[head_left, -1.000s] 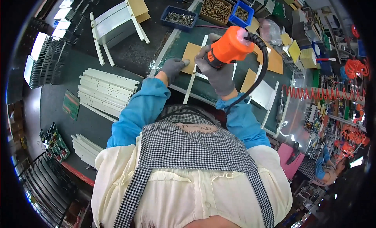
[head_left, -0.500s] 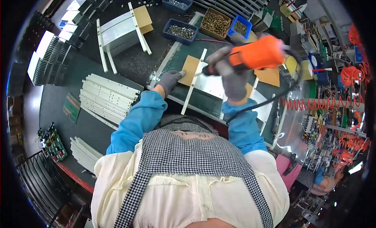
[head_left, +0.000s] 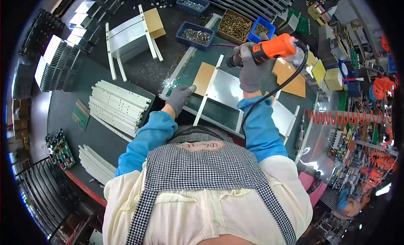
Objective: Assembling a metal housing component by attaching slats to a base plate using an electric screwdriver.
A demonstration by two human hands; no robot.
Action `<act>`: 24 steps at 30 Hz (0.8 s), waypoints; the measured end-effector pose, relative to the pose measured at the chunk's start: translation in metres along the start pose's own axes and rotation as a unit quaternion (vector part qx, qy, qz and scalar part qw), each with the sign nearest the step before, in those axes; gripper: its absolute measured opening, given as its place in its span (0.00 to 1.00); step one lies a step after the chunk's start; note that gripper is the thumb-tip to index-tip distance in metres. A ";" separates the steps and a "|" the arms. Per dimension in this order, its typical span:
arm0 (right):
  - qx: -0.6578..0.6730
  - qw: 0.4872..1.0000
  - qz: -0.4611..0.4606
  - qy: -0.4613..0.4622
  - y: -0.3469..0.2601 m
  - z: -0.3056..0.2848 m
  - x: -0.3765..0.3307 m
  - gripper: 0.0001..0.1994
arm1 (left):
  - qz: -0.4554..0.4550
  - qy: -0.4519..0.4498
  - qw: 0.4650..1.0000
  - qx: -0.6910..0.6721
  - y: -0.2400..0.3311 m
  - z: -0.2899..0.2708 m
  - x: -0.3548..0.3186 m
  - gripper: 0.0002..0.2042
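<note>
Lighting is bright and even, from overhead. Glare marks the metal plate (head_left: 227, 90) and the fins (head_left: 50, 55) at upper left. Shadows are soft. Focus is sharp centrally; fisheye bending and a black vignette affect the rim.

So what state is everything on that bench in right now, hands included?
Right hand: gloved, gripping the orange power screwdriver, lifted off the work.
Left hand: gloved, resting by the metal panel.
Metal panel: lying flat on the green mat.
White strips: stacked flat.
Blue screw bin: open, part filled.
Brown box: open, full of small brass parts.
</note>
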State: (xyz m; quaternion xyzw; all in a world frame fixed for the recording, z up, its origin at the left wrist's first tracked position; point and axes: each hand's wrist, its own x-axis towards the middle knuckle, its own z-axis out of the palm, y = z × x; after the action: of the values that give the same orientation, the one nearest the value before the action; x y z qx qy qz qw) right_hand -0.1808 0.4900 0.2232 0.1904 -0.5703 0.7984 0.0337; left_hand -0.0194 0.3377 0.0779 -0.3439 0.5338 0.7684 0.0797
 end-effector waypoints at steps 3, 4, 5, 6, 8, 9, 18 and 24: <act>-0.024 0.999 0.025 -0.029 -0.001 -0.001 0.004 0.31 | 0.008 0.003 1.000 0.011 -0.004 -0.003 0.002 0.20; -0.029 0.998 0.033 -0.053 -0.001 -0.002 0.006 0.29 | 0.002 -0.002 1.000 0.010 -0.005 -0.005 0.003 0.19; -0.031 0.998 0.033 -0.051 0.000 -0.001 0.009 0.29 | -0.004 -0.007 1.000 0.009 -0.007 -0.006 0.004 0.19; -0.016 0.996 0.052 -0.070 0.003 0.002 0.011 0.29 | -0.006 -0.009 1.000 0.009 -0.009 -0.006 0.005 0.19; 0.006 0.996 0.052 -0.076 0.008 0.014 0.016 0.23 | -0.003 -0.002 1.000 -0.018 -0.004 -0.003 0.002 0.18; 0.004 0.996 0.052 -0.074 0.010 0.013 0.018 0.23 | -0.005 -0.005 1.000 -0.018 -0.003 -0.002 0.000 0.18; -0.007 0.995 0.042 -0.090 0.025 0.023 0.026 0.17 | -0.025 -0.066 0.962 -0.265 -0.030 -0.030 0.009 0.10; -0.055 0.997 0.015 -0.044 0.026 0.023 0.020 0.16 | 0.452 0.008 0.881 0.140 -0.098 -0.066 0.048 0.07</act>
State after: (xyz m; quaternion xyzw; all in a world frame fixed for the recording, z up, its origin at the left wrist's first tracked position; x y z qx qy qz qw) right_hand -0.2005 0.4568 0.2131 0.2149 -0.6168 0.7572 0.0074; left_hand 0.0220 0.3095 -0.0396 -0.0570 0.7338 0.6355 -0.2333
